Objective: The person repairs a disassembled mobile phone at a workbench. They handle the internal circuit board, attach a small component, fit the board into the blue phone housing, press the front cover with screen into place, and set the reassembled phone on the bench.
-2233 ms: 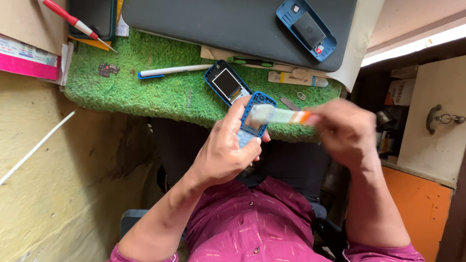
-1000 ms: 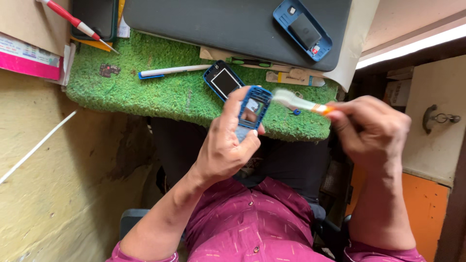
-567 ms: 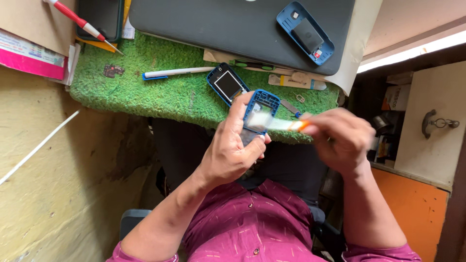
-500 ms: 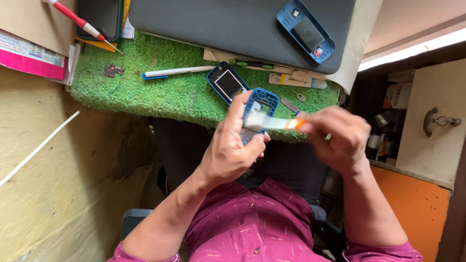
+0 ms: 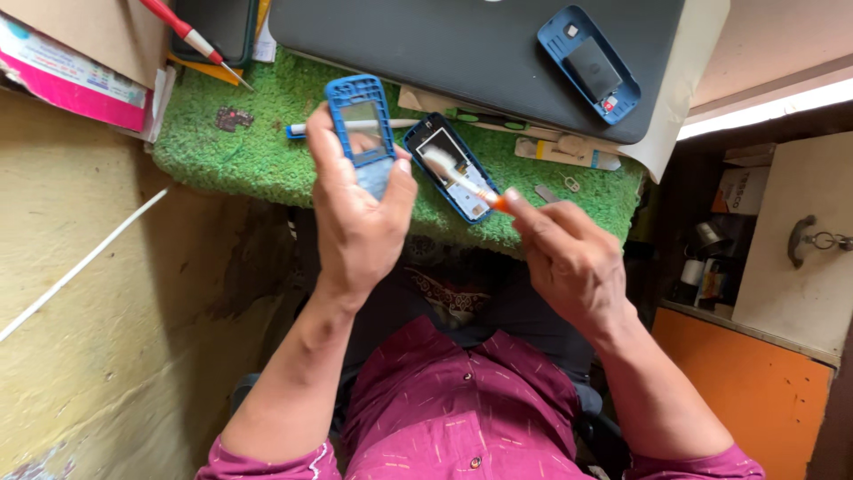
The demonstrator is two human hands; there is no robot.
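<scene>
The left hand (image 5: 355, 222) is closed around a blue plastic phone front frame (image 5: 360, 120), a rounded rectangle with a clear screen window and a grid of keypad holes at its far end, held upright above the near edge of the surface. The right hand (image 5: 569, 258) pinches a small brush (image 5: 462, 176) with an orange handle and a pale, soft bristle head; the brush points toward 10 o'clock, its head over an opened phone body (image 5: 449, 167) lying on the surface with its screen facing up.

That body rests on a mat of shaggy green artificial grass (image 5: 240, 151), just to the 3 o'clock side of the held frame. A white pen with a blue cap (image 5: 298, 130) lies behind the frame. At 12 o'clock a smooth dark grey laptop lid (image 5: 426, 44) carries a blue phone back shell (image 5: 591, 64). A red-handled screwdriver (image 5: 191, 37) sits at 10 o'clock.
</scene>
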